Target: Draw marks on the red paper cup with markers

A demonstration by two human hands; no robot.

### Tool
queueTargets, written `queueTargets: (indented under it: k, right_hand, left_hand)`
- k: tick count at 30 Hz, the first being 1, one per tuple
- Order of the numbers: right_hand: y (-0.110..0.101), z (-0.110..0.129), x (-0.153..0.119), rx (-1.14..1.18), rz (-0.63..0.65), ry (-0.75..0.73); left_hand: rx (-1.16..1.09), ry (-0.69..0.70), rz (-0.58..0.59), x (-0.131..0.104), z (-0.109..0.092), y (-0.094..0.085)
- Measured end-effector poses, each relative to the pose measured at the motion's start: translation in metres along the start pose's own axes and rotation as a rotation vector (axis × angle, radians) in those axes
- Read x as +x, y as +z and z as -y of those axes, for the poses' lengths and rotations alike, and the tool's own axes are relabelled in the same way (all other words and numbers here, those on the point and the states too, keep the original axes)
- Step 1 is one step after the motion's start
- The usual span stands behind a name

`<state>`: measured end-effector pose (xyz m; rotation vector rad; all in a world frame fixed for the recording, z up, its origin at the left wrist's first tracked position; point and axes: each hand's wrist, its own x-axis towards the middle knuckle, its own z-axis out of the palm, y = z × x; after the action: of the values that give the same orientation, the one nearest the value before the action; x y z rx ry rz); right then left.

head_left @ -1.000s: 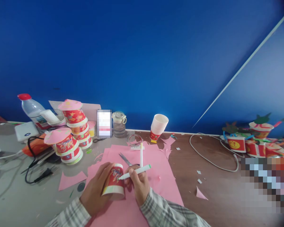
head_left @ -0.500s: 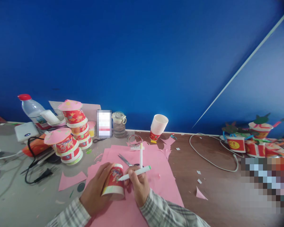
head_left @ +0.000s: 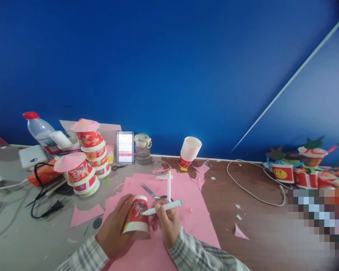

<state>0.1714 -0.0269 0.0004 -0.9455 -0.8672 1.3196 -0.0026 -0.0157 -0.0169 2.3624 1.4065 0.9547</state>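
Note:
My left hand (head_left: 115, 226) is wrapped round a red patterned paper cup (head_left: 139, 212) with pale rims, tilted over pink paper (head_left: 196, 222). My right hand (head_left: 166, 220) grips a white marker (head_left: 166, 206) with a green end, its green tip at the cup's printed side. Just beyond that hand is a second white marker (head_left: 168, 186) with a yellow end; its lower end is hidden behind the held one. Scissors (head_left: 150, 191) lie on the pink paper, their handles partly covered by my right hand.
Stacked cups with pink paper hats (head_left: 87, 137) stand at the left, near a black plug (head_left: 53, 208) and bottle (head_left: 39, 128). A glass jar (head_left: 142, 150) and white cup stack (head_left: 190, 150) stand by the blue wall. Right are a cable (head_left: 257, 199) and decorated cups (head_left: 282, 174).
My right hand and the green-ended marker have shifted very slightly right, with the tip still at the cup. The left hand keeps its hold on the cup.

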Motion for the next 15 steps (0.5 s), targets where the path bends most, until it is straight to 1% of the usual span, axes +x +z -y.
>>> queueTargets:
  k: [3,8,15]
  right_hand:
    - [-0.001,0.0,0.002,-0.026,-0.033,-0.016]
    - [-0.001,-0.004,0.001,-0.041,-0.005,-0.02]
    - [-0.003,-0.011,-0.002,-0.049,0.103,-0.013]
  left_hand:
    - [0.007,0.002,0.003,-0.001,0.001,0.0]
    - [-0.019,-0.023,0.033,-0.001,0.003,0.001]
    - [-0.038,-0.02,0.046,0.002,0.0,-0.001]
